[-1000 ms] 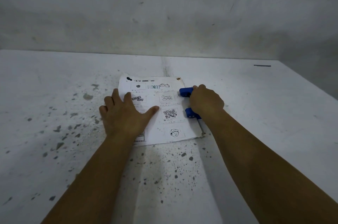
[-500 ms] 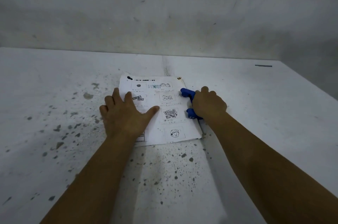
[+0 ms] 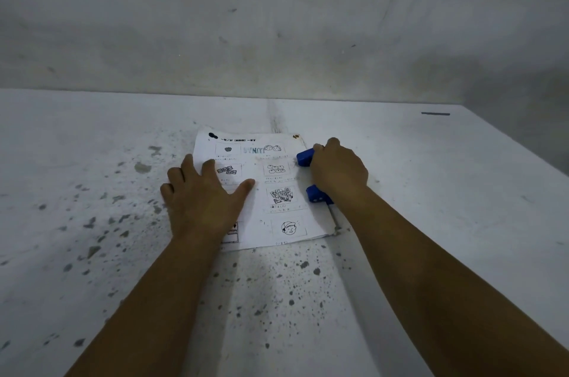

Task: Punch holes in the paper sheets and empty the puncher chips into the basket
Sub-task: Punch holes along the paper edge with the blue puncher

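Observation:
A stack of printed paper sheets (image 3: 274,192) with small drawings lies on the white table (image 3: 431,192). My left hand (image 3: 203,198) rests flat on the left half of the stack, fingers spread. At the right edge of the sheets sits a blue hole puncher (image 3: 314,195); its two blue ends show on either side of my right hand (image 3: 337,172), which is closed over its top. The middle of the puncher is hidden under that hand. No basket is in view.
The table surface in front of and left of the paper is speckled with dark spots (image 3: 292,284). A grey wall (image 3: 277,22) rises behind the table. A short dark strip (image 3: 435,113) lies at the far right corner.
My right hand has shifted slightly on the puncher, its fingers now curled more over the far blue end. My left hand and the paper have stayed put.

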